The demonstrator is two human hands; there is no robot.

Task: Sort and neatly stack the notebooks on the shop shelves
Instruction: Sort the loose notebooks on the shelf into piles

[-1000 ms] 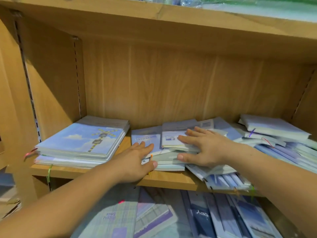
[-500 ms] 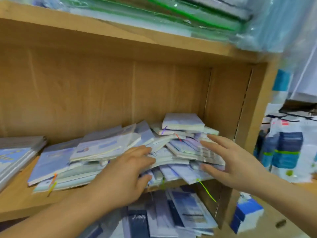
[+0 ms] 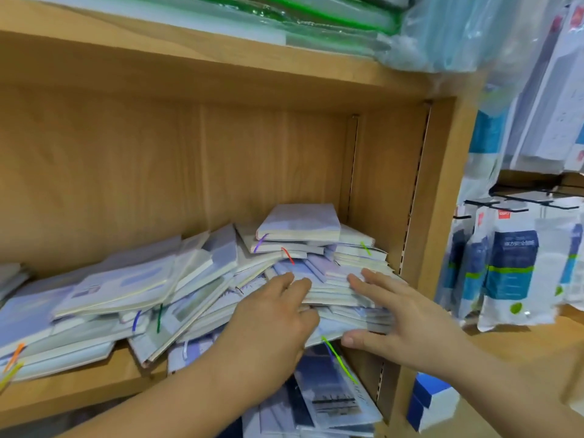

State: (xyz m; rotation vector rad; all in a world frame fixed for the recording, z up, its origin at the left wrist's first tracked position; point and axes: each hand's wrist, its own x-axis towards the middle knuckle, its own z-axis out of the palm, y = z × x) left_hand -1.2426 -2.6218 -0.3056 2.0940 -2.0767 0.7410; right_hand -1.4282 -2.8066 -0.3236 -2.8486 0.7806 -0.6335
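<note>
A jumbled pile of pale blue and lilac notebooks (image 3: 196, 279) covers the wooden shelf (image 3: 79, 380), leaning and overlapping, with coloured ribbon markers hanging out. At the right end a thicker stack (image 3: 331, 292) rises against the side panel, topped by a white notebook (image 3: 300, 222). My left hand (image 3: 271, 324) holds this stack from the left, fingers over its top and thumb at its front edge. On the stack's right side is my right hand (image 3: 398, 317), its fingers spread on top and its thumb under the front edge.
The shelf's right side panel (image 3: 442, 216) stands close behind the stack. More notebooks (image 3: 331, 393) lie on the shelf below. Plastic-wrapped goods (image 3: 284, 17) fill the shelf above. Packets (image 3: 512, 273) hang to the right, and a blue and white box (image 3: 433, 399) sits low.
My view has swung right from the tidy left stack to the messy right end. Both hands moved right and closed in on the right-hand stack.
</note>
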